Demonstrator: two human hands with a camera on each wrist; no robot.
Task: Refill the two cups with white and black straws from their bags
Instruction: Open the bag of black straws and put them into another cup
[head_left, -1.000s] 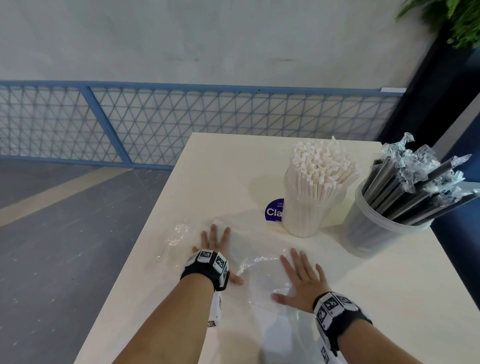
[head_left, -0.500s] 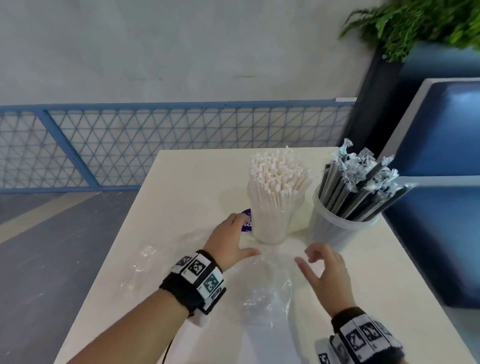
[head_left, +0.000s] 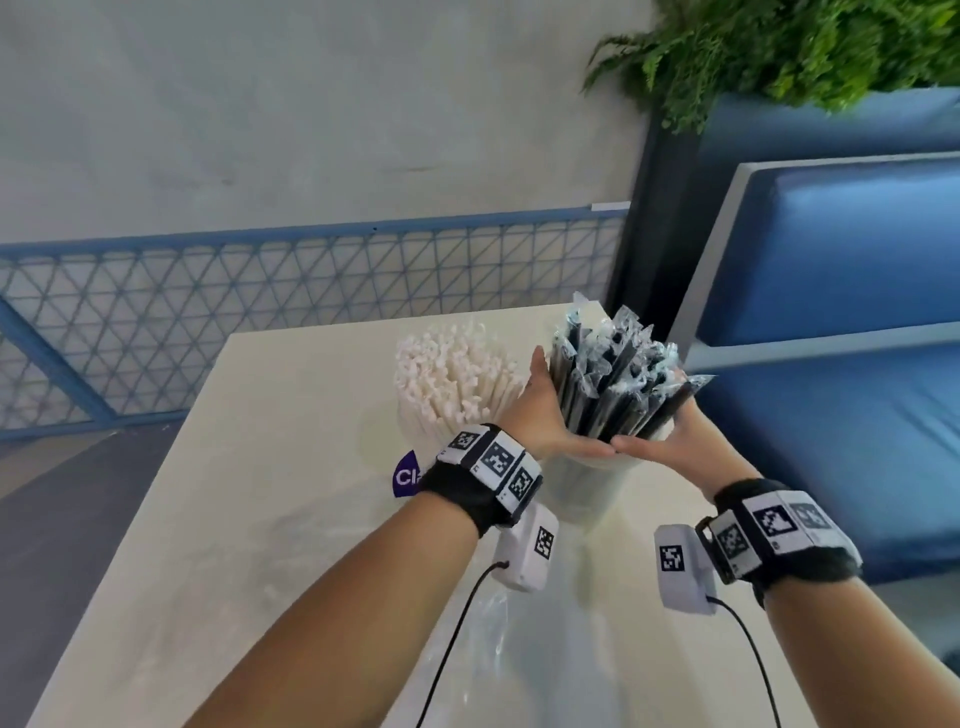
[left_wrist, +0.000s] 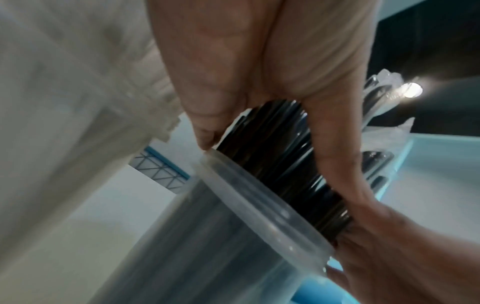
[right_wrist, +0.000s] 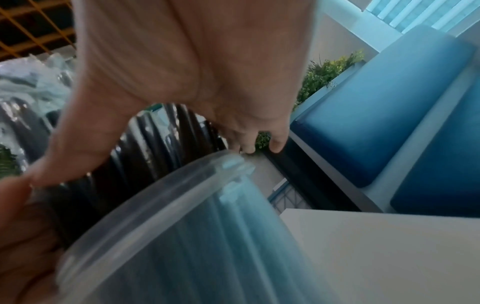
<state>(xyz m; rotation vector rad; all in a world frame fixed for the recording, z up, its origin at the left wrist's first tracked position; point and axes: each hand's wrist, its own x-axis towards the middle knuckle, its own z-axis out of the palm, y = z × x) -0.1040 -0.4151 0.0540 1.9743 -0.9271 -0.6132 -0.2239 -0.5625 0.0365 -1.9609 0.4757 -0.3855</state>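
Black straws (head_left: 613, 374) in clear wrappers stand bunched in a clear cup (head_left: 587, 491) on the white table (head_left: 234, 519). My left hand (head_left: 550, 415) wraps the bundle from the left and my right hand (head_left: 670, 441) from the right, thumbs meeting just above the rim. In the left wrist view my left hand (left_wrist: 259, 82) curls round the black straws (left_wrist: 272, 164) above the cup rim (left_wrist: 259, 205). In the right wrist view my right hand (right_wrist: 194, 82) does the same round the black straws (right_wrist: 130, 164) over the cup (right_wrist: 194, 226). White straws (head_left: 452, 384) fill the cup to the left.
A crumpled empty clear bag (head_left: 493, 649) lies on the table between my forearms. A purple sticker (head_left: 408, 475) sits by the white-straw cup. A blue bench (head_left: 831, 415) stands close on the right, a plant (head_left: 779, 47) above it, a blue mesh railing (head_left: 260, 291) behind.
Both hands left the flat bag on the table, rose and moved forward, and now wrap the black straw bundle in its cup. The head view shifted right.
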